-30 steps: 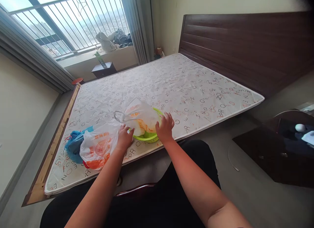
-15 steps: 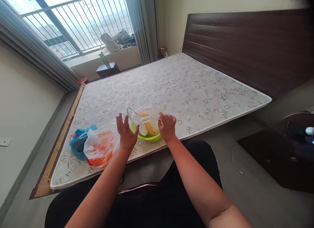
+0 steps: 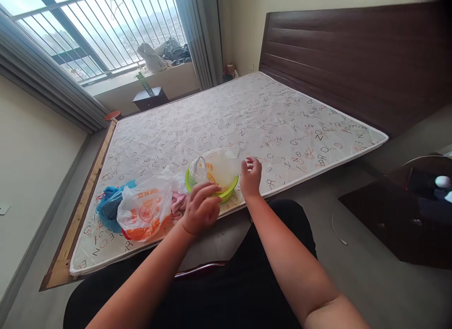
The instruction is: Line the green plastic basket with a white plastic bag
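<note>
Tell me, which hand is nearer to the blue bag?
Left. The left hand hovers at the near rim of the green basket, with the orange-printed bag between it and the blue bag. The right hand is beyond the basket's far side.

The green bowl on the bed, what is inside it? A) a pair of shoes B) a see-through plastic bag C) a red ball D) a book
B: the green bowl near the mattress edge is lined with a see-through plastic bag, which sits between the left hand and the right hand.
</note>
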Demonstrator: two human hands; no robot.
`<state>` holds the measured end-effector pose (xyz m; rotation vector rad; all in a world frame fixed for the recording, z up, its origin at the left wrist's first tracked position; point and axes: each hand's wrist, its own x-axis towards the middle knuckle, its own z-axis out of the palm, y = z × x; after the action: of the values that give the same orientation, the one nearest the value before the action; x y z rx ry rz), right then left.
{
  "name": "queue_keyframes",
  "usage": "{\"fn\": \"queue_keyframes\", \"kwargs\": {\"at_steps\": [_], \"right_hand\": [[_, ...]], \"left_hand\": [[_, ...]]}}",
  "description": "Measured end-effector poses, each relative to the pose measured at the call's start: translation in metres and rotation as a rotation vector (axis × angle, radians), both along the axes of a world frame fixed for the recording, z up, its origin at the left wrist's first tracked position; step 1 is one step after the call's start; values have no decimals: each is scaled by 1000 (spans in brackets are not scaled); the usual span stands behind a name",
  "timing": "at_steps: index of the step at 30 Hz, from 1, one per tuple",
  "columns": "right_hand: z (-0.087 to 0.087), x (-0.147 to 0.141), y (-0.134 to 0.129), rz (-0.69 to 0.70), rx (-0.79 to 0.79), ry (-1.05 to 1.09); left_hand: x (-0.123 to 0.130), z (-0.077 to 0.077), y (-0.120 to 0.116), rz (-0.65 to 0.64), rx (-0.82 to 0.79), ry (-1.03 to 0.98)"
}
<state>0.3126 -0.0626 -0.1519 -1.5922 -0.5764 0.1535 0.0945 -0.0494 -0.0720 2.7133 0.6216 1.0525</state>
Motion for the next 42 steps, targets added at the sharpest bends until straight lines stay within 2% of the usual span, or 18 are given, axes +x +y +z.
{"fn": "queue_keyframes", "kwargs": {"at_steps": [1,2,3,5,7,10,13,16,19,21,25,27,31,33,35,37,40,42], "right_hand": [[0,-3,-2,-16,14,-90],[0,-7,-4,-5,31,-194],[0,-12,-6,40,51,-306],[0,-24,-9,223,81,-523],[2,-37,-9,409,61,-692],[7,-49,0,550,-12,-830],[11,-47,12,559,-139,-867],[13,-37,18,491,-344,-849],[15,-25,17,428,-503,-802],[18,-18,13,405,-526,-791],[25,-8,2,387,-413,-848],[29,-9,-4,467,-341,-905],[36,-24,-10,718,-144,-1012],[38,-31,-10,755,-92,-1015],[36,-33,-7,746,-136,-993],[33,-30,-4,736,-238,-974],[30,-22,-2,708,-370,-965],[31,-20,-3,725,-404,-976]], "left_hand": [[12,3,-9,-174,-11,95],[24,5,-13,-236,-24,153],[35,6,-13,-211,-47,192],[48,6,1,-63,-99,271],[51,5,24,89,-141,359],[45,2,54,217,-160,476],[39,0,73,295,-146,611],[32,-3,85,410,-164,750],[23,-6,96,509,-188,766],[15,-8,103,530,-188,769],[0,-10,108,410,-185,817],[-6,-9,106,329,-160,778],[-11,1,90,111,-47,720],[-11,6,80,-22,-15,757],[-11,10,70,-121,-3,812],[-14,12,63,-156,1,862],[-21,11,59,-117,-30,936],[-25,12,58,-87,-85,988]]}}
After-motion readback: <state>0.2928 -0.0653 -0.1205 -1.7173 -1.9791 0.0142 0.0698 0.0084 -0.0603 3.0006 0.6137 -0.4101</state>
